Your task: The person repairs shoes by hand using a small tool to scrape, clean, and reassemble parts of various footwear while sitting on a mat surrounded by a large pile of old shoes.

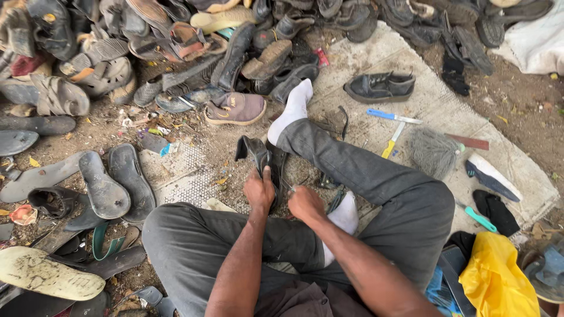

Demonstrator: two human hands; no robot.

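Between knees, left hand (259, 189) clasps black shoe (258, 155); right hand (305, 203) grip unclear; yellow bag (493, 276) at right.

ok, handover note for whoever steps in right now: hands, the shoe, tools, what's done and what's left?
Left hand: grip on the black shoe, held upright between the legs.
Right hand: closed beside the shoe; what it holds is too small to tell.
Nearby on the mat: blue-handled knife, yellow-handled knife, brush, another black shoe.
Done: shoe picked up and in hand.
Left: work on the shoe is unfinished, as far as I can judge.
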